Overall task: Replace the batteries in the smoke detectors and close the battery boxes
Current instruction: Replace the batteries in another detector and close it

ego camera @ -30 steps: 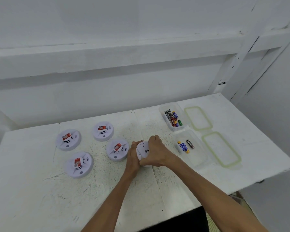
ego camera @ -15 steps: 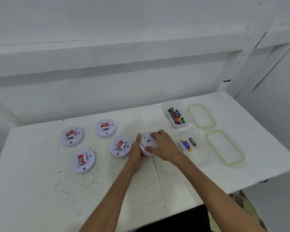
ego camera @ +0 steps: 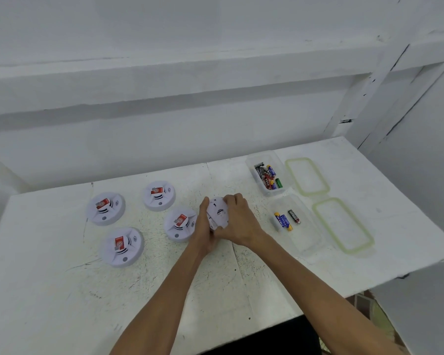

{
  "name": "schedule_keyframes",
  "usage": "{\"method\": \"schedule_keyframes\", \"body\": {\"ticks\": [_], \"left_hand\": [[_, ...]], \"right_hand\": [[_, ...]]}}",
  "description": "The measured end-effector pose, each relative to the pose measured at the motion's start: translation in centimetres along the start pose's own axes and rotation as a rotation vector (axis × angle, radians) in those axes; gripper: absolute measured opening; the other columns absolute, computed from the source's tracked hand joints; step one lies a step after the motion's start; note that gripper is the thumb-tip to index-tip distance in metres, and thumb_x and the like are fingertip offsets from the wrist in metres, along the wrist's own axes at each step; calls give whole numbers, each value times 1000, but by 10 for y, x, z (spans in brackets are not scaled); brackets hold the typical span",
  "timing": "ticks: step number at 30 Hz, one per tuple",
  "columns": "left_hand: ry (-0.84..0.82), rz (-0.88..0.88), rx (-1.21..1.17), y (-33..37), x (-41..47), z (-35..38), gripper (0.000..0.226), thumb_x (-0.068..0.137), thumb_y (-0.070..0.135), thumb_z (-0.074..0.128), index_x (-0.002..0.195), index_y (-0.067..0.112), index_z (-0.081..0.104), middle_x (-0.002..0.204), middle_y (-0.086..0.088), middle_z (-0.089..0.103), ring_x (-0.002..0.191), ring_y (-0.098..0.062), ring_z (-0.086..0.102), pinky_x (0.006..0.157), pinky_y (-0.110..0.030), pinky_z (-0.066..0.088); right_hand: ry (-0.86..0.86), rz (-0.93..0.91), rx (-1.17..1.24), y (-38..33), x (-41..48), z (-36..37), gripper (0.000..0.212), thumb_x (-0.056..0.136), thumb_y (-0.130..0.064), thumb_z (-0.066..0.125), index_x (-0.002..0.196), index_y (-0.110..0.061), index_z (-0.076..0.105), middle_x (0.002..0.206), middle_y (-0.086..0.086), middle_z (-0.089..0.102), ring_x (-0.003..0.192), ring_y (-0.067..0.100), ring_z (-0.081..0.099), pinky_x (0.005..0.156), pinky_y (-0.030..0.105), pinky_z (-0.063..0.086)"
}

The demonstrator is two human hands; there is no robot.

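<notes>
Head view: in the middle of the frame both hands hold one white smoke detector (ego camera: pixel 218 213), tilted up on its edge above the desk (ego camera: pixel 62 290), a plain white face toward the camera. The left hand (ego camera: pixel 203 230) has its grip closed on the detector's left edge, thumb lying up along the rim. The right hand (ego camera: pixel 239 225) has its grip closed on the right side, fingers curled over the top edge. Whether the detector touches the desk cannot be told.

Left of the hands four more detectors lie flat, each with a red label: one just beside the left hand (ego camera: pixel 180 224), one behind it (ego camera: pixel 159 195), one at far left (ego camera: pixel 105 208) and one at lower left (ego camera: pixel 121 247).

To the right, a clear box (ego camera: pixel 286 172) holds a heap of batteries (ego camera: pixel 268 175). A nearer clear box (ego camera: pixel 305 239) holds a blue-and-yellow battery (ego camera: pixel 282 221) and a black battery (ego camera: pixel 294 216). Two green-rimmed lids (ego camera: pixel 306 176) (ego camera: pixel 342 224) lie beside the boxes.
</notes>
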State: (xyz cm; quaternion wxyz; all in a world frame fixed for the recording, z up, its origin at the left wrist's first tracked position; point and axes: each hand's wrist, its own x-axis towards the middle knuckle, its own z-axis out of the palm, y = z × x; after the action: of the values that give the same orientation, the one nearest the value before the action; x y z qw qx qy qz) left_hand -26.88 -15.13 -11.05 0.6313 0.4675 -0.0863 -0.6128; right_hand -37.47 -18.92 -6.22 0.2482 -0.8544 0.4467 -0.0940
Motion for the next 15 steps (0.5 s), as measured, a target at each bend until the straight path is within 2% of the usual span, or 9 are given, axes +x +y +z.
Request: {"method": "schedule_keyframes", "body": {"ticks": [5, 8, 13, 15], "left_hand": [[19, -1, 45, -2, -1, 1, 50, 105, 51, 42, 117, 11, 71, 108, -11, 75, 93, -20, 72, 84, -34, 56], [1, -14, 69, -1, 0, 0, 53, 106, 52, 41, 121, 9, 69, 109, -13, 75, 94, -21, 72, 84, -34, 56], [30, -7, 16, -5, -1, -4, 50, 105, 51, 43, 112, 13, 73, 104, -11, 78, 92, -22, 73, 83, -36, 57], [15, -16, 15, -4, -1, -1, 49, 106, 50, 41, 112, 13, 73, 104, -10, 79, 92, -21, 74, 84, -36, 57]], "right_hand": [[-47, -29, -50, 1, 6, 1, 77, 62, -36, 77, 122, -5, 40, 114, 7, 35, 102, 20, 35, 78, 28, 38], [-47, -39, -40, 4, 5, 1, 74, 62, -35, 77, 120, -5, 40, 112, 6, 34, 101, 19, 34, 78, 27, 37], [-72, -85, -38, 3, 6, 1, 76, 63, -33, 78, 122, -4, 39, 114, 7, 34, 103, 19, 34, 77, 29, 43], [-86, -111, -52, 6, 6, -1, 77, 64, -32, 79, 123, -4, 39, 116, 8, 34, 104, 18, 33, 77, 29, 41]]}}
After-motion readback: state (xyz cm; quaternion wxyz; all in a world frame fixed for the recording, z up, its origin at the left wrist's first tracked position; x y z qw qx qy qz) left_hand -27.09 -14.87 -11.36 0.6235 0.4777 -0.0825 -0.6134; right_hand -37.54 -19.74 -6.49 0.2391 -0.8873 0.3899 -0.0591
